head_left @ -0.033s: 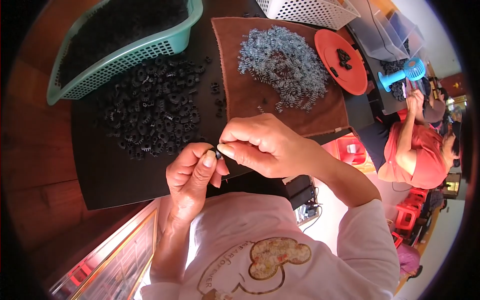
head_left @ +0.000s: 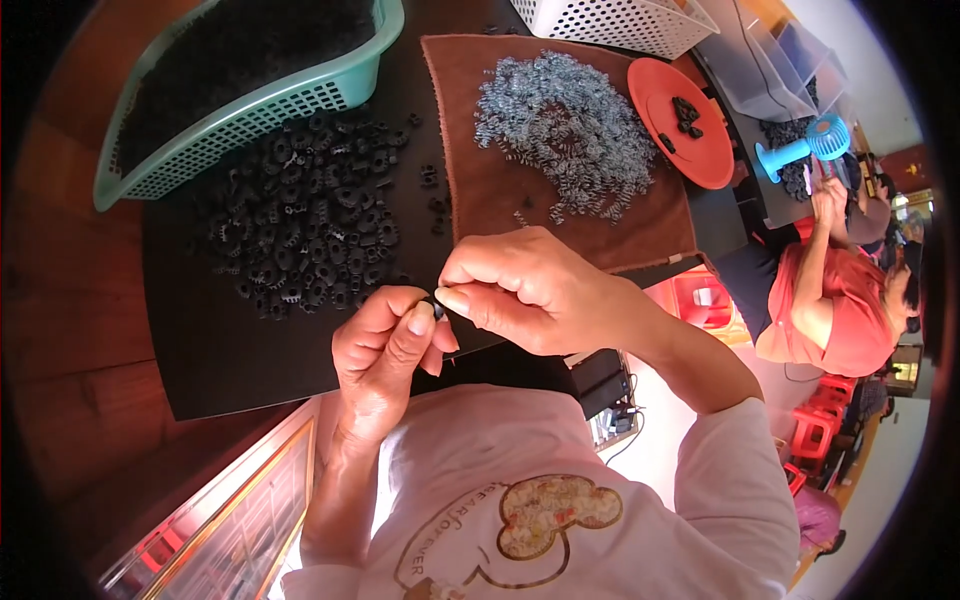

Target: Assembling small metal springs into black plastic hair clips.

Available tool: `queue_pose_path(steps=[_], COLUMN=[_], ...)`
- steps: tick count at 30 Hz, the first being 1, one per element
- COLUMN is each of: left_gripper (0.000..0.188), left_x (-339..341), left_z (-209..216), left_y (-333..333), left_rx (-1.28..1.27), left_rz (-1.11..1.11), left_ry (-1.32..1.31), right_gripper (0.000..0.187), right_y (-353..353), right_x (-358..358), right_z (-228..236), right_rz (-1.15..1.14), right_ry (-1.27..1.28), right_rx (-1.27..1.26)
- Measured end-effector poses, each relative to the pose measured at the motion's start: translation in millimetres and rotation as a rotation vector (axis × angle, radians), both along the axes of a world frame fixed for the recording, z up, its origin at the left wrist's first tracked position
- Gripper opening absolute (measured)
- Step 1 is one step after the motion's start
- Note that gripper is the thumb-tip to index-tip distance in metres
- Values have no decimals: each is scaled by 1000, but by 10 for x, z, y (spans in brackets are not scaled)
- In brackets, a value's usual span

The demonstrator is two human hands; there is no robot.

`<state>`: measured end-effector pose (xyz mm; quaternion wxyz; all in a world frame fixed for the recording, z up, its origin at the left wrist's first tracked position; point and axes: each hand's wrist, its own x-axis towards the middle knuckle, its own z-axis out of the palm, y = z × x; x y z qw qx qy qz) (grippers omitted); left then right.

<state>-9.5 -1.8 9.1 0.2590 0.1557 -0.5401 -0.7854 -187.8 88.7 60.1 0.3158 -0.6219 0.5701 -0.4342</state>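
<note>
My left hand (head_left: 378, 350) pinches a small black plastic part (head_left: 437, 309) between thumb and fingers, near the table's front edge. Most of that part is covered by the fingertips. Thumb and forefinger of my right hand (head_left: 540, 292) are pressed together right against it; whatever they pinch is too small to make out. Left of the hands lies a heap of black ring-like toothed plastic parts (head_left: 320, 210). Beyond my right hand, a pile of small metal coil springs (head_left: 575, 130) rests on a brown cloth (head_left: 470, 200).
A green basket (head_left: 250, 125) full of black pieces stands far left. At the far right are a red plate (head_left: 690, 155) with a few black parts, a white perforated basket (head_left: 620, 30) and a small blue fan (head_left: 800, 152). Another person (head_left: 835, 300) sits to the right.
</note>
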Motion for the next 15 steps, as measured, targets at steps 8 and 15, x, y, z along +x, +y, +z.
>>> queue_pose_path(steps=[8, 15], left_gripper=[18, 18], left_x=[-13, -32], left_z=[122, 184], left_y=[13, -33], left_rx=[175, 140], left_rz=[-47, -74], left_ry=[-23, 21], right_gripper=[46, 30], right_y=[47, 4], right_x=[62, 57], right_z=[69, 30], right_rz=[-33, -50], right_ry=[440, 715], right_rx=[-263, -370])
